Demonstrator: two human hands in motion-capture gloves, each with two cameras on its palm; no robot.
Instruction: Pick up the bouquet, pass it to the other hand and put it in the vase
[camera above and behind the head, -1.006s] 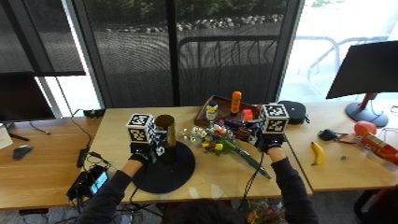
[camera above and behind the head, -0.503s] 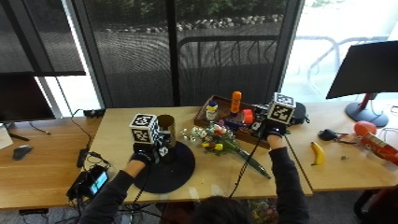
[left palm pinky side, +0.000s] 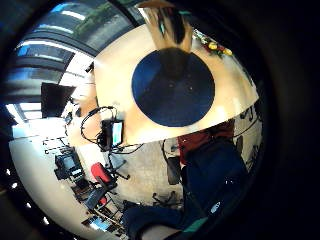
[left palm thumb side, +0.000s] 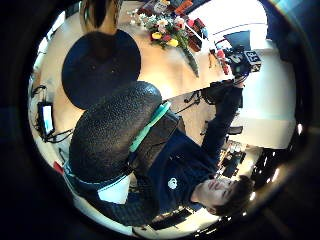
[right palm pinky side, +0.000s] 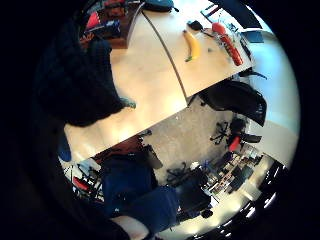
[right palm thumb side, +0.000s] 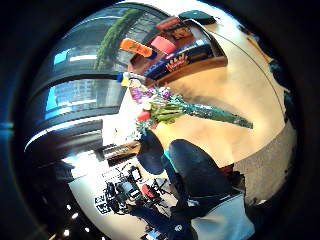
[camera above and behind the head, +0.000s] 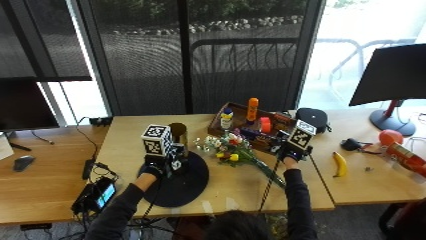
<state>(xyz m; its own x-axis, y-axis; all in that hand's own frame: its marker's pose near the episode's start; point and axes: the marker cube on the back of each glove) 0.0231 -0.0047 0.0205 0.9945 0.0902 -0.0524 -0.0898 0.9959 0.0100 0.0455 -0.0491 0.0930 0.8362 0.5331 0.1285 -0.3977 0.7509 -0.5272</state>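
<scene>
The bouquet (camera above and behind the head: 229, 149) lies flat on the wooden table, blooms toward the vase and green stems running toward the front edge; the right thumb side palm view also shows the bouquet (right palm thumb side: 165, 107) lying free. A brown vase (camera above and behind the head: 178, 132) stands upright at the far rim of a dark round mat (camera above and behind the head: 183, 185). My left hand (camera above and behind the head: 154, 169) hovers over the mat just in front of the vase, holding nothing, its thumb (left palm thumb side: 112, 130) relaxed. My right hand (camera above and behind the head: 291, 156) hangs above the table beside the stem ends, empty, thumb (right palm thumb side: 197, 172) loose.
A wooden tray (camera above and behind the head: 216, 131) with an orange bottle (camera above and behind the head: 253, 109) and other items sits behind the bouquet. A banana (camera above and behind the head: 340, 164) lies right of my right hand. A black pouch (camera above and behind the head: 311, 117) and a monitor (camera above and behind the head: 393, 75) stand farther right. A small screen device (camera above and behind the head: 96, 195) sits at the front left.
The right hand rose toward the tray half a second ago and has since come back down beside the bouquet's stems. The left hand has barely moved.
</scene>
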